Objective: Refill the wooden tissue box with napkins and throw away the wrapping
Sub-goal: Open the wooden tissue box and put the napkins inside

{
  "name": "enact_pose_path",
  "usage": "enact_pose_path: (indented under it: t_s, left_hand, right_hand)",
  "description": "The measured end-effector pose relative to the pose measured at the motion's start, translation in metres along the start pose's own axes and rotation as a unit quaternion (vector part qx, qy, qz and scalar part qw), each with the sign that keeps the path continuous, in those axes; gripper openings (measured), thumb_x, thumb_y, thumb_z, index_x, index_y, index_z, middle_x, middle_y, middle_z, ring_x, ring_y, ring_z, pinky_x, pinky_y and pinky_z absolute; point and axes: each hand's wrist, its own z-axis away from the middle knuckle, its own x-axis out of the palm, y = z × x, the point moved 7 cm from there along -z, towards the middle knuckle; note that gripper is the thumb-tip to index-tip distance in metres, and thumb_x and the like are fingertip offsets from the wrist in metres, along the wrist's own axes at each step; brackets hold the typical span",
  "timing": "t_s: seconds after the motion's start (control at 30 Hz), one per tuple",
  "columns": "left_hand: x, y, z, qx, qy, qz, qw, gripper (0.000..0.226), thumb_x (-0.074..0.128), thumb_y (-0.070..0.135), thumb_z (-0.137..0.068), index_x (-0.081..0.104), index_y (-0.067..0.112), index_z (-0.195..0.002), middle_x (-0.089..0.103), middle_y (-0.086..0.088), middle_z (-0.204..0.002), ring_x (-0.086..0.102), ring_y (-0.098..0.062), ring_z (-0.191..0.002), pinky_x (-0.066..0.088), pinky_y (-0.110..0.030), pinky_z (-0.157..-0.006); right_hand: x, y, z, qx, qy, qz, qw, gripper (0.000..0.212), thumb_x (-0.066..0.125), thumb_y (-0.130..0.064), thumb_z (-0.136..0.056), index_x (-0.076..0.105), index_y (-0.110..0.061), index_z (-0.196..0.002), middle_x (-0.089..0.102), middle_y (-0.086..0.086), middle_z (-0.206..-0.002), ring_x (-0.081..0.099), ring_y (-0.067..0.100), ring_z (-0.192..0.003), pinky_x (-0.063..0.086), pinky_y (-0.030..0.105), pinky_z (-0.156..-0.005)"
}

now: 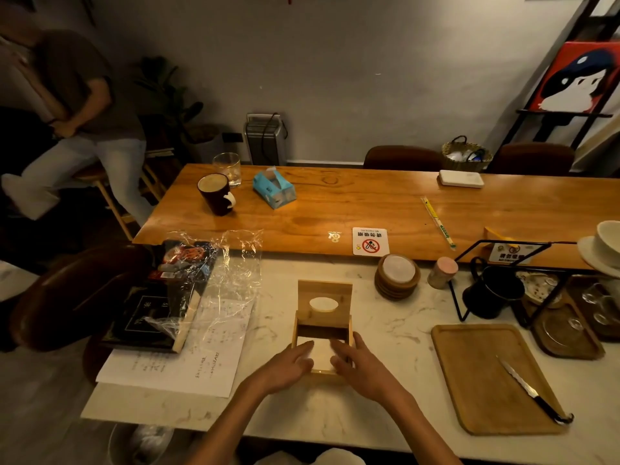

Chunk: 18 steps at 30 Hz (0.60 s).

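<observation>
The wooden tissue box (322, 332) sits on the marble counter in front of me, its lid (324, 298) with an oval hole standing upright at the far side. White napkins (321, 352) lie inside. My left hand (291, 364) and my right hand (355, 360) rest with spread fingers on the napkins at the box's near edge, one on each side. The clear plastic wrapping (231, 270) lies crumpled to the left, partly over papers and a dark book.
A wooden board (483, 380) with a knife (533, 394) lies at the right. Coasters (397, 276), a small jar (442, 272), a wire rack with cups, a blue tissue pack (273, 189), a mug (216, 193). A bin (141, 444) shows below the counter's left edge. A person sits far left.
</observation>
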Motion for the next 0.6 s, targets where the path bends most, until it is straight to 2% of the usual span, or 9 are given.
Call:
enact_pose_path:
  t_s: [0.07,0.13,0.2,0.23,0.33,0.4,0.47,0.53,0.6]
  left_hand:
    - [-0.006,-0.001,0.009,0.026,0.053,0.093,0.994,0.038,0.044,0.040,-0.099,0.043,0.038,-0.138,0.040,-0.001,-0.152,0.046,-0.019,-0.132,0.039,-0.038,-0.110]
    - [-0.013,-0.002,0.018,0.040,0.108,0.205,0.972,0.027,0.046,0.036,-0.100,0.040,0.033,-0.127,0.047,-0.003,-0.141,0.053,-0.014,-0.117,0.049,-0.036,-0.099]
    - [-0.012,-0.002,0.023,0.029,0.098,0.349,0.931,0.038,0.042,0.040,-0.100,0.031,0.031,-0.135,0.047,-0.003,-0.141,0.051,-0.017,-0.120,0.049,-0.035,-0.094]
    - [-0.010,-0.001,0.024,0.017,0.081,0.402,0.912,0.047,0.039,0.045,-0.099,0.024,0.033,-0.142,0.045,-0.003,-0.144,0.050,-0.019,-0.125,0.047,-0.035,-0.095]
    - [-0.017,0.003,0.021,-0.001,0.061,0.438,0.897,0.062,0.032,0.056,-0.097,0.007,0.041,-0.151,0.029,-0.003,-0.157,0.036,-0.027,-0.139,0.039,-0.044,-0.106]
    - [-0.032,0.013,0.015,0.001,0.059,0.445,0.894,0.066,0.032,0.063,-0.092,0.007,0.047,-0.151,0.019,-0.004,-0.162,0.025,-0.031,-0.145,0.032,-0.058,-0.110]
    - [-0.048,0.023,0.007,0.000,0.048,0.455,0.889,0.063,0.029,0.067,-0.091,0.011,0.050,-0.149,0.010,-0.002,-0.164,0.012,-0.033,-0.149,0.023,-0.070,-0.109]
    - [-0.058,0.034,-0.002,-0.001,0.006,0.484,0.875,0.062,0.026,0.071,-0.091,0.022,0.049,-0.148,0.014,-0.001,-0.163,0.013,-0.036,-0.148,0.021,-0.075,-0.104]
    - [-0.061,0.040,-0.007,-0.005,-0.030,0.517,0.855,0.070,0.023,0.076,-0.088,0.036,0.037,-0.146,0.033,-0.002,-0.155,0.030,-0.037,-0.141,0.029,-0.071,-0.099]
  right_hand:
    - [-0.007,0.000,0.009,-0.006,0.051,-0.107,0.993,0.040,0.043,-0.045,-0.099,0.042,-0.045,-0.138,0.029,-0.001,-0.156,0.038,0.022,-0.140,0.036,0.029,-0.106]
    - [-0.011,0.004,0.017,0.014,0.076,-0.281,0.957,0.035,0.045,-0.050,-0.096,0.040,-0.055,-0.130,0.047,-0.008,-0.141,0.050,0.018,-0.128,0.046,0.026,-0.096]
    - [-0.008,0.006,0.023,0.049,0.045,-0.428,0.901,0.047,0.041,-0.052,-0.096,0.028,-0.050,-0.141,0.048,-0.008,-0.136,0.053,0.016,-0.122,0.049,0.025,-0.089]
    - [-0.006,0.009,0.024,0.064,0.028,-0.467,0.881,0.053,0.038,-0.052,-0.097,0.021,-0.047,-0.147,0.046,-0.004,-0.140,0.050,0.019,-0.126,0.048,0.028,-0.093]
    - [-0.007,0.015,0.018,0.088,0.019,-0.497,0.863,0.063,0.036,-0.062,-0.092,0.014,-0.048,-0.149,0.029,0.008,-0.157,0.037,0.030,-0.140,0.036,0.046,-0.111]
    - [-0.018,0.017,0.007,0.108,0.037,-0.491,0.864,0.064,0.034,-0.069,-0.089,0.018,-0.049,-0.148,0.023,0.010,-0.160,0.029,0.036,-0.143,0.031,0.056,-0.113]
    - [-0.033,0.012,-0.007,0.120,0.028,-0.517,0.847,0.062,0.031,-0.072,-0.089,0.023,-0.050,-0.147,0.016,0.008,-0.162,0.020,0.041,-0.145,0.027,0.062,-0.111]
    - [-0.043,0.003,-0.019,0.128,-0.017,-0.559,0.819,0.064,0.027,-0.075,-0.088,0.030,-0.048,-0.145,0.011,0.006,-0.163,0.016,0.045,-0.145,0.023,0.069,-0.108]
    - [-0.046,0.000,-0.028,0.150,-0.044,-0.564,0.811,0.074,0.023,-0.080,-0.084,0.037,-0.039,-0.144,0.013,0.007,-0.162,0.018,0.049,-0.143,0.020,0.074,-0.106]
